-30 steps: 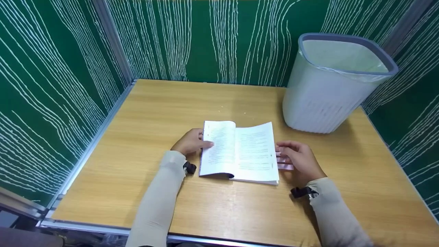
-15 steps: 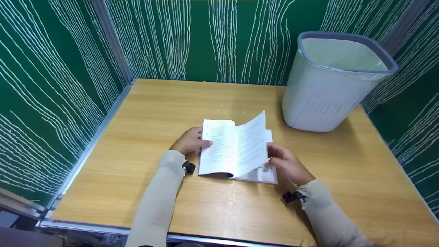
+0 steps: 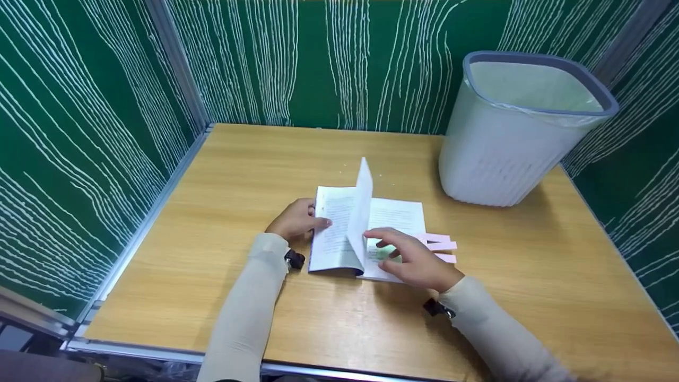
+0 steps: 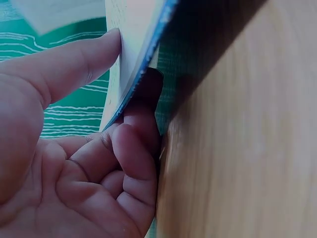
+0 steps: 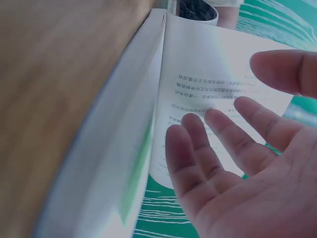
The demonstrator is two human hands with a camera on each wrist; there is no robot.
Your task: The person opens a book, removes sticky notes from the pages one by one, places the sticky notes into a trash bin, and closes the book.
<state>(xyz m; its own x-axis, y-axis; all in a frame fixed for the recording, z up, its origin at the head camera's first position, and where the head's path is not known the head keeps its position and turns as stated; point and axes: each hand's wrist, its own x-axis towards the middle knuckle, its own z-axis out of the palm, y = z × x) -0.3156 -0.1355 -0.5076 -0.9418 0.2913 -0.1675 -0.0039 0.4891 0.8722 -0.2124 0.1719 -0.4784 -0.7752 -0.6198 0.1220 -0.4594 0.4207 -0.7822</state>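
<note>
An open book [image 3: 335, 246] with printed pages lies on the table. My left hand [image 3: 294, 220] grips its left side; in the left wrist view the thumb rests on the page and curled fingers lie under the blue-edged cover. One page [image 3: 362, 204] stands nearly upright near the spine. My right hand [image 3: 416, 261] is over the right-hand page, its loosely bent fingers at the lifted page; whether they touch it I cannot tell. Pink sticky tabs [image 3: 443, 246] stick out from the book's right edge. A green sticky note [image 5: 136, 176] shows on the right-hand page in the right wrist view.
A white waste bin [image 3: 498, 151] with a grey rim and a liner bag stands at the table's back right. Green panels [image 3: 313, 63] with white wavy lines enclose the wooden table [image 3: 238, 164]. Tiny crumbs lie behind the book.
My right hand has moved left from the book's right edge, and the page has swung up from the right side to stand near the spine. The left hand has kept its place.
</note>
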